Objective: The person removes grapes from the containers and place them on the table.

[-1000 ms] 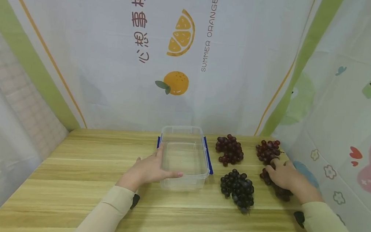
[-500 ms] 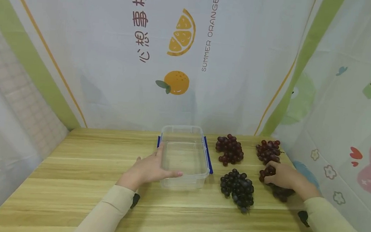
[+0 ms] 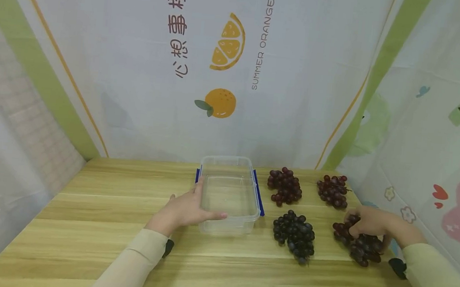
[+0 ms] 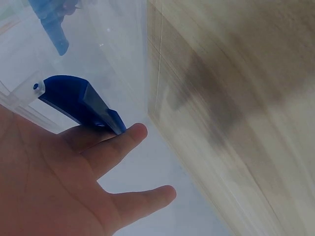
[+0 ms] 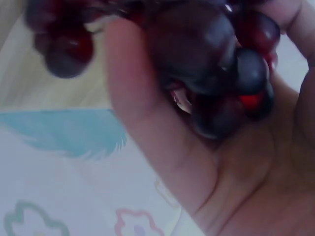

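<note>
In the head view a clear plastic food box [image 3: 226, 227] with blue side clips [image 3: 259, 192] stands lidless on the table. My left hand [image 3: 183, 210] lies against its left side and near corner, thumb straight along the front rim. The left wrist view has the straight fingers [image 4: 118, 147] touching a hanging blue clip [image 4: 81, 101]. At the table's right side my right hand [image 3: 372, 222] grips a bunch of dark red grapes [image 3: 362, 251]; in the right wrist view the grapes [image 5: 197, 49] sit between fingers and palm.
Two red grape bunches lie farther back, one nearer the box [image 3: 285, 187], one by the right edge [image 3: 332, 190]. A black grape bunch [image 3: 295, 235] lies right of the box on the wooden table [image 3: 124, 225]. Printed cloth [image 3: 299, 99] encloses the back and sides.
My right hand has moved right and toward me, and the red grape bunch in it has shifted the same way. My left hand and the box have stayed in place.
</note>
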A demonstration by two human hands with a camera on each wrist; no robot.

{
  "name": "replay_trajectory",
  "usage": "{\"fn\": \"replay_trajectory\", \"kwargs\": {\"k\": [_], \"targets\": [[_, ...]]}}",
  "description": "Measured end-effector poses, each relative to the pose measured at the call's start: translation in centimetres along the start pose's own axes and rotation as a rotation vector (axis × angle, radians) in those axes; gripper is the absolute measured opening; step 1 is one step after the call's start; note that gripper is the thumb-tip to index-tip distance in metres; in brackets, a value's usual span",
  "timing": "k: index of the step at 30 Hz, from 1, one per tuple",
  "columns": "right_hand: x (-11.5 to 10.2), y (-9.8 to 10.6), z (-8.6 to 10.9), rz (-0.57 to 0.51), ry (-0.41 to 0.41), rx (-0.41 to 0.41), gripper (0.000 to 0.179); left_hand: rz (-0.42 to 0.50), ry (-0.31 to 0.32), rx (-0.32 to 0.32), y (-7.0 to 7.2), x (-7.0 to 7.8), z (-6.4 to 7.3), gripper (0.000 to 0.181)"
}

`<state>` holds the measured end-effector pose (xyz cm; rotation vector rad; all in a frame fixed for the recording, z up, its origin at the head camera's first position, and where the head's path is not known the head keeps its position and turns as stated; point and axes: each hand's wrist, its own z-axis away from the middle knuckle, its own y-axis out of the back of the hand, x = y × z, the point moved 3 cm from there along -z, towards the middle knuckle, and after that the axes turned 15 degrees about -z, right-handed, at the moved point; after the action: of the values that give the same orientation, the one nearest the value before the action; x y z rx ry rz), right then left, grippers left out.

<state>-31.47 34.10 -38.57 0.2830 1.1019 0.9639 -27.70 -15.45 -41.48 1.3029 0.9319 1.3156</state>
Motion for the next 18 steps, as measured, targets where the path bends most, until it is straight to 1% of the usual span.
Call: {"fn": "replay_trajectory", "kwargs": {"k": [4, 6, 8, 11, 13, 16, 18], "targets": [[0.2, 0.3, 1.0, -0.003, -0.064, -0.027, 0.063, -0.001, 0.004, -0.004, 0.0, 0.0, -0.1, 0.147], [0.2, 0.3, 1.1, -0.003, -0.1, -0.031, 0.062, 0.002, 0.007, -0.004, 0.0, 0.0, -0.1, 0.147], [0.1, 0.2, 0.9, -0.001, -0.111, -0.036, 0.064, 0.002, 0.008, -0.003, 0.0, -0.1, 0.0, 0.146], [-0.1, 0.0, 0.3, -0.01, -0.08, -0.041, 0.072, -0.001, 0.005, -0.005, -0.1, -0.1, 0.0, 0.146], [-0.2, 0.0, -0.1, -0.012, -0.042, -0.024, 0.078, -0.003, 0.001, -0.006, -0.1, -0.1, 0.0, 0.147], [-0.3, 0.0, -0.6, 0.036, 0.01, 0.019, 0.078, 0.0, -0.003, -0.007, -0.1, -0.1, 0.0, 0.148], [-0.4, -0.1, -0.7, 0.068, 0.007, 0.047, 0.075, 0.0, -0.004, -0.009, -0.1, -0.1, 0.1, 0.147]]}}
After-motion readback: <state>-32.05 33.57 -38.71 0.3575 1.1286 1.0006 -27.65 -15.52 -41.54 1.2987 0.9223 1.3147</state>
